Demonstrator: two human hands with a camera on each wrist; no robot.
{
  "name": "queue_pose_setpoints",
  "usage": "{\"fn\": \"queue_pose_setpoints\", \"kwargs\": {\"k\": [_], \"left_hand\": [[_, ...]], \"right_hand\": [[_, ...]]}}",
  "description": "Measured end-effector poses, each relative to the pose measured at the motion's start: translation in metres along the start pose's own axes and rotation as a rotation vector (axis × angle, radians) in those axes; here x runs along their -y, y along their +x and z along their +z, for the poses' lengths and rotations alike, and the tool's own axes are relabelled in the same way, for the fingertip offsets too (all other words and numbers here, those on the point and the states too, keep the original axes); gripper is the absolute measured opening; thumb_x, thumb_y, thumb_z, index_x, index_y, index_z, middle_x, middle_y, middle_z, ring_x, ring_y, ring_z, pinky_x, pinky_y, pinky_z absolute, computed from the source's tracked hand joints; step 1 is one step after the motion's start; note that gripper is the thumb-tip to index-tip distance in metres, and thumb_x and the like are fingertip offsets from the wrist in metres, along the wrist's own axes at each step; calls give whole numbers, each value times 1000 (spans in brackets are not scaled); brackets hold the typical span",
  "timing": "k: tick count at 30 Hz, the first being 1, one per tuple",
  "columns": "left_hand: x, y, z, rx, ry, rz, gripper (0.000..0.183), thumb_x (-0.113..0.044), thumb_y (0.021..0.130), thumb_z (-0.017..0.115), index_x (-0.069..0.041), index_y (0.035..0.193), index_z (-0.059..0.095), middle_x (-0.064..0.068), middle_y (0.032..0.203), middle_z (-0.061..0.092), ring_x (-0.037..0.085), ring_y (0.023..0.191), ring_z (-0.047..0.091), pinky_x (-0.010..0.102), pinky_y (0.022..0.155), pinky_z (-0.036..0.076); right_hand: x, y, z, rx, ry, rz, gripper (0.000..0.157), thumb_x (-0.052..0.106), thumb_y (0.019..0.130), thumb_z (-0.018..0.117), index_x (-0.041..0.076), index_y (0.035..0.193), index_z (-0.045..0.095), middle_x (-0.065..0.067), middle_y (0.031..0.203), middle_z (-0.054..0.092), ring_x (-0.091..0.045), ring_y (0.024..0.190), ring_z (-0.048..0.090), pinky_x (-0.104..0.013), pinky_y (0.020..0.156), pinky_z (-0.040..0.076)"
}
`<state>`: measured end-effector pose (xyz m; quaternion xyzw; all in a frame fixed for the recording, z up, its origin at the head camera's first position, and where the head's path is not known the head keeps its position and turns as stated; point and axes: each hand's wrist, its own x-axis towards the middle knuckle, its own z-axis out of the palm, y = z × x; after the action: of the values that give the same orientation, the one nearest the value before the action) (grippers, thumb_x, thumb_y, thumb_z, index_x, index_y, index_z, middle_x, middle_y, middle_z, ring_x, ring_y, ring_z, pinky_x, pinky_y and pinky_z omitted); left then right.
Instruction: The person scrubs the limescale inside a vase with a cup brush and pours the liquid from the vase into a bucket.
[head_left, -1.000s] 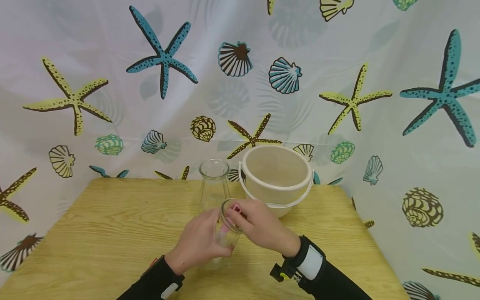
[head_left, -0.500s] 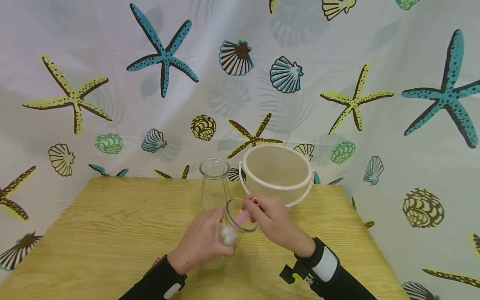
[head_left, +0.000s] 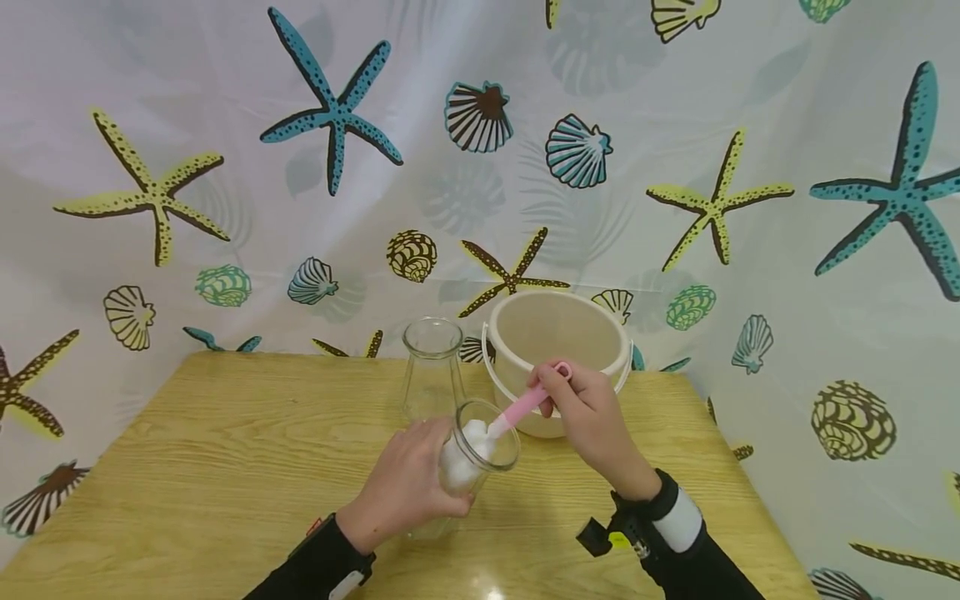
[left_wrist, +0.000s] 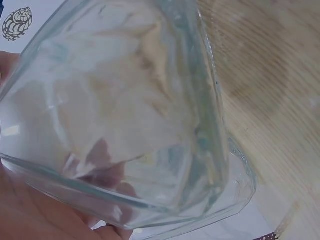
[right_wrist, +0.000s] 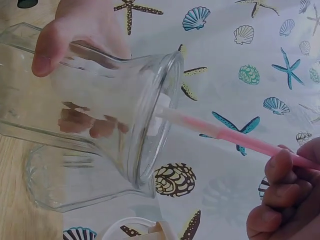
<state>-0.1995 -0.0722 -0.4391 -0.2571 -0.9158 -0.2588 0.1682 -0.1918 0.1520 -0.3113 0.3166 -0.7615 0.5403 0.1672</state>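
In the head view my left hand (head_left: 408, 477) grips a clear glass vase (head_left: 504, 463) round its body, tilted with its mouth to the right. My right hand (head_left: 594, 421) pinches the pink handle of a bottle brush (head_left: 525, 405) near its looped end. The brush's white sponge head (head_left: 467, 454) is inside the vase, near the mouth. From the right wrist view, the handle (right_wrist: 242, 141) slants out past the thick rim (right_wrist: 170, 95). Faceted glass (left_wrist: 115, 110) fills much of the left wrist view, with my left fingers (left_wrist: 35, 212) beneath it.
A second glass vase (head_left: 432, 379) stands upright just behind the held one. To its right is a cream bucket (head_left: 517, 367) with a white handle. They stand on a wooden table (head_left: 247, 450), backed by a curtain (head_left: 480, 200) printed with starfish and shells.
My right hand has moved up and right, drawing the brush outward, so more pink handle shows and the sponge head lies nearer the mouth. My left hand still grips the vase.
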Motion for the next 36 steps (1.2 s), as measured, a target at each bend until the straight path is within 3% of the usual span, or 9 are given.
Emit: {"fn": "queue_pose_setpoints", "kwargs": {"k": [9,14,19,22,28,36], "left_hand": [[-5,1,0,22,3,3,74,-53,53,80,-22,114,53,-9,96,54,11,83,46,37,65,42],[-6,1,0,29,20,1,81,-55,52,80,-20,120,52,-10,97,54,11,85,45,37,66,42],[-7,1,2,29,58,27,85,-57,53,79,-17,122,51,-5,101,57,15,90,47,44,74,46],[-7,1,3,34,85,30,89,-60,54,77,-14,125,51,-1,107,58,18,96,49,48,79,46],[-7,1,3,34,57,25,87,-55,54,79,-16,126,50,-3,104,57,16,93,47,47,78,45],[-7,0,2,27,23,16,82,-55,53,79,-20,122,51,-8,100,55,13,86,44,37,67,41]], "right_hand": [[-10,-4,1,56,86,63,22,-7,98,42,-12,86,60,-25,65,52,-26,58,47,-18,51,36],[-13,-11,11,179,47,94,23,-1,99,44,-5,88,64,-22,66,54,-14,56,43,-19,50,32],[-17,-18,24,322,10,85,24,2,100,46,1,87,65,-16,66,58,-9,54,39,-18,49,29],[-18,-20,27,355,16,80,24,1,99,46,-1,87,66,-16,67,59,-9,55,40,-18,49,30],[-37,-21,23,269,47,55,24,0,98,48,2,89,69,-13,65,61,-11,50,37,-20,46,28],[-47,-15,1,52,89,60,25,9,101,46,5,88,66,-10,66,55,-27,59,47,-21,49,36]]}}
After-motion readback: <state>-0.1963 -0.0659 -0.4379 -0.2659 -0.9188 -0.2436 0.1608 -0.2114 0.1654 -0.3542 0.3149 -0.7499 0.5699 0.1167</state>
